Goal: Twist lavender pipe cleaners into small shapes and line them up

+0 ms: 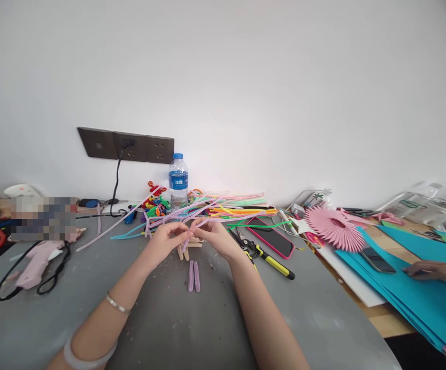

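Note:
My left hand (166, 245) and my right hand (216, 239) meet over the middle of the table, fingers pinched close together. Between them runs a lilac pipe cleaner (186, 243), gripped by both. Just below the fingertips lie several pale wooden pieces (184, 253), partly covered by the hands; their exact kind is hard to make out. Nearer to me, two short lilac-wrapped pieces (194, 276) rest side by side on the grey table (177, 329). Behind my hands spreads a pile of coloured pipe cleaners (242, 210), lilac, yellow, orange and green.
Yellow-handled pliers (273, 263) and a pink-cased phone (271, 237) lie right of my hands. A water bottle (179, 182) stands by the wall. At left is a pink glue gun (36, 264) with its black cord. Another person's hand (434, 270) rests on blue sheets (411, 293).

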`<control>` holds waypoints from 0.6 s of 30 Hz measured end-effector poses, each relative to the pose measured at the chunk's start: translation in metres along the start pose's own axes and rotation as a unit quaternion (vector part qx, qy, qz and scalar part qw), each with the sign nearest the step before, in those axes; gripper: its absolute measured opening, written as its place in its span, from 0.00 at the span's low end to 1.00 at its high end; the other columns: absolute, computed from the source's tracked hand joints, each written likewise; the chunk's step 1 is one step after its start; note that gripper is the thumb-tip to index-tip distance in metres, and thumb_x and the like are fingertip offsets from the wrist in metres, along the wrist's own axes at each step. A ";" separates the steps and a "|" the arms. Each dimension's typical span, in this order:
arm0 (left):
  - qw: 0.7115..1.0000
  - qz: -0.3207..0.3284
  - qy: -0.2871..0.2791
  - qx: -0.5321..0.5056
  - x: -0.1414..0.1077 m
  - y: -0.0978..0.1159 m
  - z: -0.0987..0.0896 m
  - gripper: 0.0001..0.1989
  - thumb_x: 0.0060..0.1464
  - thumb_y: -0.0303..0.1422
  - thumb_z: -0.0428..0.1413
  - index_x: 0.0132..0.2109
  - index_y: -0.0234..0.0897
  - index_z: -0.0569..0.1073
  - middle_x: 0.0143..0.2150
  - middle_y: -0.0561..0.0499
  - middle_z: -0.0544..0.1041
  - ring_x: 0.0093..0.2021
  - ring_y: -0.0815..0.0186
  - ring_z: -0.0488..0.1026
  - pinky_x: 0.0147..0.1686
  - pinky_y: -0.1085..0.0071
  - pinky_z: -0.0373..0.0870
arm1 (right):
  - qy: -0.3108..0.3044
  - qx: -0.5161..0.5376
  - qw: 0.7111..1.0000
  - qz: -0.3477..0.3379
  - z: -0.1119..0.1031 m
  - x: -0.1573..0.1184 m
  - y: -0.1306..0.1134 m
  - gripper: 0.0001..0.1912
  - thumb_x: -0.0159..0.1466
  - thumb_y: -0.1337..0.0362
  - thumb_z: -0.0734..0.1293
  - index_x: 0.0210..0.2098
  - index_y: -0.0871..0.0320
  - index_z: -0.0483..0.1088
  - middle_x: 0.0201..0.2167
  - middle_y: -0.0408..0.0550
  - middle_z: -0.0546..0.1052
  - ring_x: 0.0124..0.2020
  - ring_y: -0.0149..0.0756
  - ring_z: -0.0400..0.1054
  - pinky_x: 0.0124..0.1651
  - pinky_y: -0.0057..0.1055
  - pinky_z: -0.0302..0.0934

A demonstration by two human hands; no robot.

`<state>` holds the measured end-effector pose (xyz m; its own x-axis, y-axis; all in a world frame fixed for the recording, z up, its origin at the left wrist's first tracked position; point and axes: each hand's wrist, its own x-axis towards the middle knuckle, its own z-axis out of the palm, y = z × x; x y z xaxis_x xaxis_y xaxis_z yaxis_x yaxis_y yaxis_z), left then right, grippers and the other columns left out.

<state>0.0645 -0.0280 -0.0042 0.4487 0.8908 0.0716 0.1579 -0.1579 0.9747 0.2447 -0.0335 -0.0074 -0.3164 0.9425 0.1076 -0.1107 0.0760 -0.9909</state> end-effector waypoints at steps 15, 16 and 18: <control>0.972 -0.071 0.034 -0.223 -0.002 0.009 0.005 0.16 0.46 0.42 0.65 0.28 0.35 0.71 0.23 0.57 0.66 0.23 0.74 0.60 0.21 0.78 0.59 | 0.093 0.031 0.992 -0.077 0.019 0.006 0.006 0.12 0.57 0.55 0.70 0.30 0.58 0.70 0.28 0.43 0.72 0.29 0.31 0.66 0.33 0.28 0.63; 0.970 -0.068 0.042 -0.230 -0.002 0.009 0.005 0.16 0.45 0.42 0.65 0.28 0.35 0.71 0.24 0.57 0.65 0.23 0.74 0.60 0.21 0.78 0.59 | 0.100 0.027 0.991 -0.087 0.019 0.006 0.006 0.12 0.57 0.55 0.70 0.30 0.57 0.70 0.27 0.43 0.72 0.29 0.31 0.66 0.32 0.29 0.63; 0.966 -0.066 0.051 -0.243 -0.002 0.007 0.006 0.15 0.46 0.42 0.65 0.29 0.35 0.72 0.25 0.56 0.65 0.24 0.74 0.61 0.21 0.78 0.60 | 0.119 0.003 0.987 -0.107 0.020 0.006 0.005 0.11 0.57 0.56 0.70 0.28 0.57 0.71 0.26 0.43 0.73 0.27 0.32 0.66 0.31 0.29 0.63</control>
<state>0.0700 -0.0332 0.0016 0.3594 0.9311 -0.0629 -0.2353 0.1556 0.9594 0.2230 -0.0339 -0.0104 -0.0543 0.9548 0.2922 -0.1578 0.2808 -0.9467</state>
